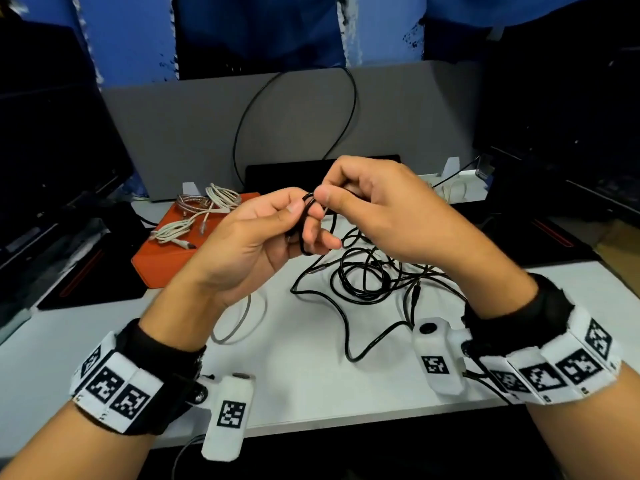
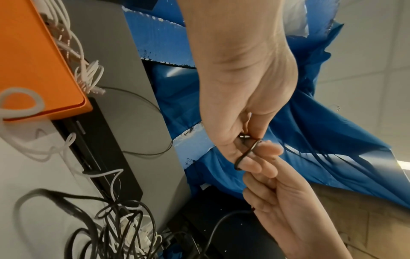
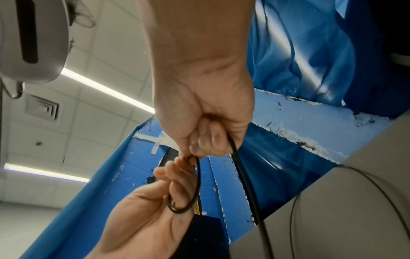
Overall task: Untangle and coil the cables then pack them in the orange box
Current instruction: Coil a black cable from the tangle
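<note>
Both hands are raised above the white table [image 1: 304, 386], working one thin black cable [image 1: 309, 202]. My left hand [image 1: 304, 220] holds a small loop of it wound round its fingers, thumb pressed on top; the right wrist view shows that loop [image 3: 190, 189] on the left fingers. My right hand [image 1: 329, 192] pinches the same cable beside the left thumb, and the cable [image 3: 244, 175] trails down from it. The rest lies in a black tangle [image 1: 374, 275] under the hands. The orange box [image 1: 166, 258] sits closed at the left, with white and braided cables [image 1: 207, 209] lying on its lid.
A grey cable loop [image 1: 242, 320] lies on the table near my left wrist. Behind stand a grey partition [image 1: 173, 133] with a black wire loop [image 1: 294, 116] and a black flat device [image 1: 277, 171]. Dark monitors flank both sides. More white cable [image 1: 453, 188] lies back right.
</note>
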`<state>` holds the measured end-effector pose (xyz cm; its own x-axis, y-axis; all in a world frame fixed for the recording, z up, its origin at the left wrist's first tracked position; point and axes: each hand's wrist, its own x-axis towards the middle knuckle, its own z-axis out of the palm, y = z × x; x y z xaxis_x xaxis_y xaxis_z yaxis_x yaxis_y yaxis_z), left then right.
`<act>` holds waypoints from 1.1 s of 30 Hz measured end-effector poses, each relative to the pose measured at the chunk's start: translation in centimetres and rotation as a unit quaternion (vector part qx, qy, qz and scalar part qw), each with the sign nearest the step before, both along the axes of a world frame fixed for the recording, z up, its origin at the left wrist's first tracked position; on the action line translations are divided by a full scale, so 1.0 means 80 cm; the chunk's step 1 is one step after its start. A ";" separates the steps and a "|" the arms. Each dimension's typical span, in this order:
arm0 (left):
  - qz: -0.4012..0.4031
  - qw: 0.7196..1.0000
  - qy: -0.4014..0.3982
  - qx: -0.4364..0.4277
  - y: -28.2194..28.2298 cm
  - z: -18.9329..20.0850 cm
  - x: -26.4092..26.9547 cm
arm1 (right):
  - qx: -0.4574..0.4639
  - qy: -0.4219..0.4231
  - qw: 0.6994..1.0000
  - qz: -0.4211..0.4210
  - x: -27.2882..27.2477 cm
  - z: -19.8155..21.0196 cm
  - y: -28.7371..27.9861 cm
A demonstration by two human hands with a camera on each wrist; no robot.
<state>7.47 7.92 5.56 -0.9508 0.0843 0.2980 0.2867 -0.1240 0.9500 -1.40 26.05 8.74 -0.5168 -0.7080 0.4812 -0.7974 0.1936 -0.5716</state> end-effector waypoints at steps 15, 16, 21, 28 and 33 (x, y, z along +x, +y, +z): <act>-0.014 0.998 -0.057 0.037 0.010 0.004 0.007 | 0.027 0.018 0.997 0.072 -0.002 -0.004 0.002; -0.018 0.995 -0.063 0.069 0.016 0.002 0.005 | 0.014 0.010 0.997 0.075 -0.004 -0.005 0.002; -0.027 0.993 -0.073 0.086 0.019 0.003 0.004 | 0.011 0.034 0.998 0.060 -0.014 -0.003 0.004; -0.018 0.993 -0.040 0.111 0.030 0.010 0.013 | -0.042 0.043 0.997 0.050 -0.013 0.000 0.000; -0.032 0.997 -0.024 0.060 0.019 0.020 0.021 | -0.095 0.051 0.994 0.027 -0.008 0.000 0.000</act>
